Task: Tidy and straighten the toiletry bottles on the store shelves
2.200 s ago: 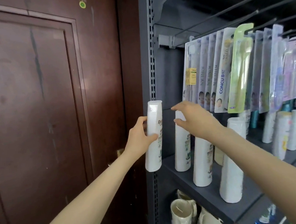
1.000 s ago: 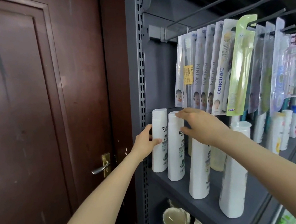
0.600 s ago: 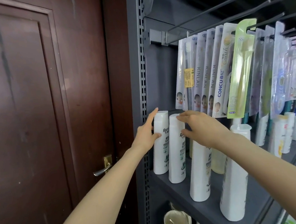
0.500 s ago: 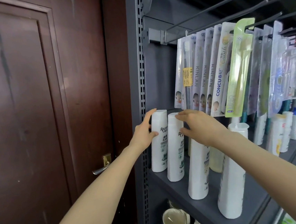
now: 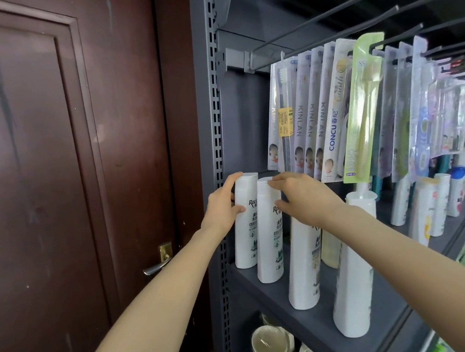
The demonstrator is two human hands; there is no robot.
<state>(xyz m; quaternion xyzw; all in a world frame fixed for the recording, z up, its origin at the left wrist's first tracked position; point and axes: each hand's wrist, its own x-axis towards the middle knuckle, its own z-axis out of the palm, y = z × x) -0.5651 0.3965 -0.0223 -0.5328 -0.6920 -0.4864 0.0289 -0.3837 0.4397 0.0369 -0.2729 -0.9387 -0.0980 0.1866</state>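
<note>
A tall white plastic shampoo bottle (image 5: 245, 223) at the grey metal shelf's (image 5: 318, 313) end is steadied by the left hand (image 5: 223, 208), thumb curled round it, while its neighbouring white bottle (image 5: 269, 230) is touched by the right hand's (image 5: 303, 197) relaxed fingers; squaring their labels is judged next.

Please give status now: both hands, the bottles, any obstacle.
Left hand grips end bottle. Right hand touches second bottle. Both upright on shelf. Hanging toothbrush packs just above; no block.
</note>
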